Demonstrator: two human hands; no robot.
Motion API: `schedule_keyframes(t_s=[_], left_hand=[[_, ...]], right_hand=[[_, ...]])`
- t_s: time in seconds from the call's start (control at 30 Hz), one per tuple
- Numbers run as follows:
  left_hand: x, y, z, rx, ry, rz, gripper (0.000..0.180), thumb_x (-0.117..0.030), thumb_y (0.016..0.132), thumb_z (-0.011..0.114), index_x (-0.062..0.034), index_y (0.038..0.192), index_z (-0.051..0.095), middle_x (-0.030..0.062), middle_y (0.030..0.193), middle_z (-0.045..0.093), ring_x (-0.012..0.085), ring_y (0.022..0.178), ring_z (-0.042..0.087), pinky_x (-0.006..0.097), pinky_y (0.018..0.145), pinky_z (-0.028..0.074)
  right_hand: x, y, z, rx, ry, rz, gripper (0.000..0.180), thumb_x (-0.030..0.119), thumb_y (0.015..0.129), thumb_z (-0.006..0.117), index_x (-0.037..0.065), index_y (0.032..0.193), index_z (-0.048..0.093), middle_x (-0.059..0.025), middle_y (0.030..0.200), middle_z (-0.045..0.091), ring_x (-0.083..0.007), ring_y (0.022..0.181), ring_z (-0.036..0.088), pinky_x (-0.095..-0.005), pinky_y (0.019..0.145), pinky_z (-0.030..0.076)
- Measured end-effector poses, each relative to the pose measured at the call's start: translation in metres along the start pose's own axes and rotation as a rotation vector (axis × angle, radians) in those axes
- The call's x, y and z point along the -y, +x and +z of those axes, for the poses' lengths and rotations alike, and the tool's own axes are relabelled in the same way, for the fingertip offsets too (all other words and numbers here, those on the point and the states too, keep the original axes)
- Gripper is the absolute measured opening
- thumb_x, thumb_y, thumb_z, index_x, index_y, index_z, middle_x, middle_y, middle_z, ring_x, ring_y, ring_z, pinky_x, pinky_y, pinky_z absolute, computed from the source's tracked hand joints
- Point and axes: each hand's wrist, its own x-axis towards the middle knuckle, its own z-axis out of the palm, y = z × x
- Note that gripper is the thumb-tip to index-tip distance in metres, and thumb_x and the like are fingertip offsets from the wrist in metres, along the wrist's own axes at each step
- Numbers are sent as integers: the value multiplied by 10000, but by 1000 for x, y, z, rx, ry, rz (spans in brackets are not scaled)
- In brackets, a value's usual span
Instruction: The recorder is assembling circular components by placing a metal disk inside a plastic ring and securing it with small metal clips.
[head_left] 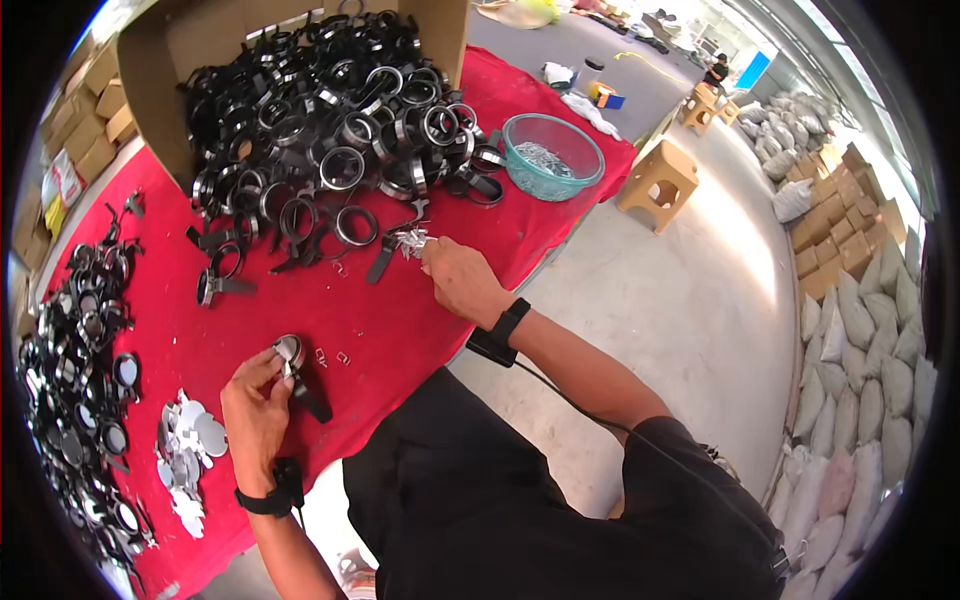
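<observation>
My left hand point(254, 405) is closed round a small silver-faced round piece with a black strap point(290, 350), which looks like a watch; the strap hangs down to the right. A few small wire-like bits point(321, 357) lie on the red cloth beside it. My right hand point(463, 280) reaches farther forward, its fingertips pinched at a small heap of shiny silver pieces point(411, 242). What those fingers hold, if anything, is hidden. Near that heap lies a black strap end point(379, 265). Flat silver discs and pieces point(208, 434) are piled left of my left hand.
A tipped cardboard box point(150, 110) spills many black-and-silver rings point(342, 168) onto the red cloth point(330, 440). More strapped round pieces point(85, 410) heap at the left. A teal bowl point(580, 183) of small shiny bits stands at the right edge. Beyond are a tan stool point(668, 172) and stacked sacks point(845, 400).
</observation>
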Motion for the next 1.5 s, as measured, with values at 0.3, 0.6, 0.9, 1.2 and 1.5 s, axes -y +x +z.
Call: schedule_keyframes(t_s=[0.3, 0.6, 0.9, 1.2, 1.5], left_hand=[[1, 0, 9, -13, 12, -22, 375, 99, 921, 755, 100, 1294, 792, 260, 1327, 806, 345, 1199, 798, 393, 1060, 606], [-1, -8, 5, -58, 36, 9, 336, 44, 926, 760, 77, 1256, 816, 240, 1333, 815, 365, 1203, 807, 395, 1039, 623], [0, -7, 5, -68, 35, 8, 354, 34, 927, 763, 54, 1275, 822, 225, 1343, 820, 354, 1197, 813, 384, 1041, 620], [1, -6, 7, -79, 46, 14, 337, -1, 922, 770, 34, 1250, 839, 213, 1338, 821, 368, 1123, 818, 396, 976, 626], [-4, -5, 3, -34, 76, -20, 361, 3, 934, 777, 25, 1290, 832, 202, 1357, 821, 350, 1222, 803, 389, 1056, 612]], right_hand=[[81, -25, -11, 43, 1290, 267, 100, 37, 1062, 699, -32, 1102, 760, -140, 941, 803, -234, 814, 809, -363, 652, 630], [201, -33, 19, 145, 1624, 444, 177, 149, 1114, 735, -27, 1110, 749, -9, 809, 692, -62, 665, 591, -254, 595, 496], [219, -34, 52, 65, 1560, 509, 250, 183, 1086, 760, -67, 1096, 776, -27, 833, 731, -92, 696, 627, -311, 629, 517], [222, -35, 57, 19, 1472, 511, 301, 214, 1064, 774, -84, 1099, 800, -104, 858, 791, -159, 772, 713, -378, 713, 566], [221, -38, 55, -19, 1211, 438, 301, 249, 1051, 784, -51, 1052, 805, -170, 861, 795, -302, 790, 768, -450, 760, 585]])
